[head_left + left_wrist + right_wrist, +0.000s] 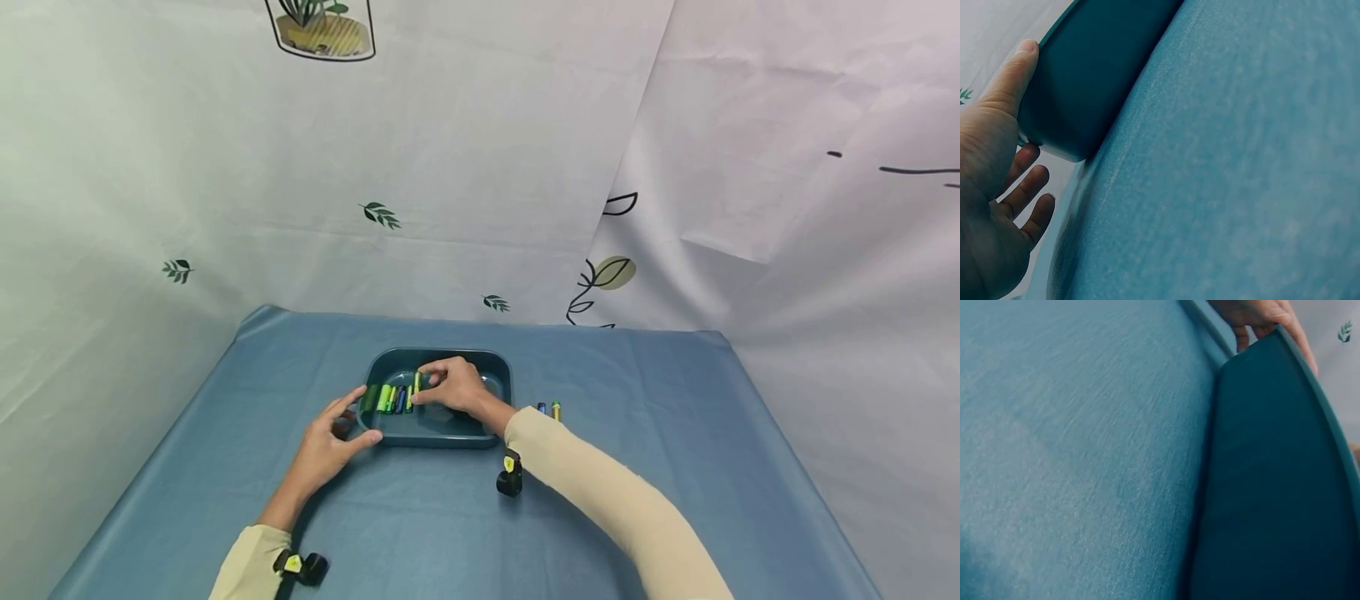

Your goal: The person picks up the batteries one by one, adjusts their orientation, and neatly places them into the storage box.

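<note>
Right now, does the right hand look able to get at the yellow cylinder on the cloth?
Probably yes, but not straight away: the right hand pinches a green cylinder at the tray. The yellow cylinder lies outside on the cloth, by the right sleeve, with nothing seen covering its far end.

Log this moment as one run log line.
left hand: touches dark-teal rectangular tray | right hand: pinches slim yellow-green cylinder | inside tray: row of small coloured cylinders | blue cloth: two more cylinders
</note>
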Demonstrator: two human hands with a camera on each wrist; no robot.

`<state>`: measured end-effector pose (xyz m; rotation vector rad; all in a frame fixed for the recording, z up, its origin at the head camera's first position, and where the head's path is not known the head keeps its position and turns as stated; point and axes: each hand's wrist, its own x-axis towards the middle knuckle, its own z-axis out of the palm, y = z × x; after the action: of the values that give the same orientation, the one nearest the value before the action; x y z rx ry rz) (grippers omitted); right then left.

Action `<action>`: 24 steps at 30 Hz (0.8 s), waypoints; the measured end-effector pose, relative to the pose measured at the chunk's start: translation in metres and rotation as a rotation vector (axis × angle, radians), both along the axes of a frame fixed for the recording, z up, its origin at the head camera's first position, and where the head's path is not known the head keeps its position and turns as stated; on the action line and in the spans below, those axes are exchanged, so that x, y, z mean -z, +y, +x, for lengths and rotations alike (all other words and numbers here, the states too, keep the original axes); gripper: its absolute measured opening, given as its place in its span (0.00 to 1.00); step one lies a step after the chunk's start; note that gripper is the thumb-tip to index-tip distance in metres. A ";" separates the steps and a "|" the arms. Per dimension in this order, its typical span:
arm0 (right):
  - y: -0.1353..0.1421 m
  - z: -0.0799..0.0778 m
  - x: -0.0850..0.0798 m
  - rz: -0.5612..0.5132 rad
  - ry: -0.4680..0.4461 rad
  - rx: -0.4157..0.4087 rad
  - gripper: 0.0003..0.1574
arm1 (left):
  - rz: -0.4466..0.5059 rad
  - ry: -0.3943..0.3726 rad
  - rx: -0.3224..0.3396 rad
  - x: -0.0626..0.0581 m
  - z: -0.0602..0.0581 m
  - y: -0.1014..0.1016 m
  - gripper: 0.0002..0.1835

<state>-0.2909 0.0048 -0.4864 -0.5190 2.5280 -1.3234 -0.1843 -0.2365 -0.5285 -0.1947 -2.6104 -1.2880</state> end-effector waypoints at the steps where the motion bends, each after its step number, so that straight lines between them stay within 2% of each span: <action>1: -0.001 0.000 0.001 0.009 0.002 -0.001 0.30 | -0.001 -0.001 0.001 0.000 0.000 0.000 0.43; 9: -0.002 -0.001 0.002 0.037 0.019 -0.042 0.30 | 0.002 -0.007 0.004 0.000 -0.001 0.000 0.44; 18: -0.006 0.001 0.005 0.061 -0.012 -0.012 0.30 | 0.007 -0.018 0.003 -0.001 0.000 0.000 0.44; 24: -0.007 0.002 0.006 0.090 0.010 -0.004 0.31 | 0.012 -0.027 0.004 -0.002 0.001 0.000 0.44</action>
<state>-0.2885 -0.0021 -0.4924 -0.5125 2.5791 -1.2016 -0.1835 -0.2366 -0.5268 -0.1818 -2.6255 -1.3160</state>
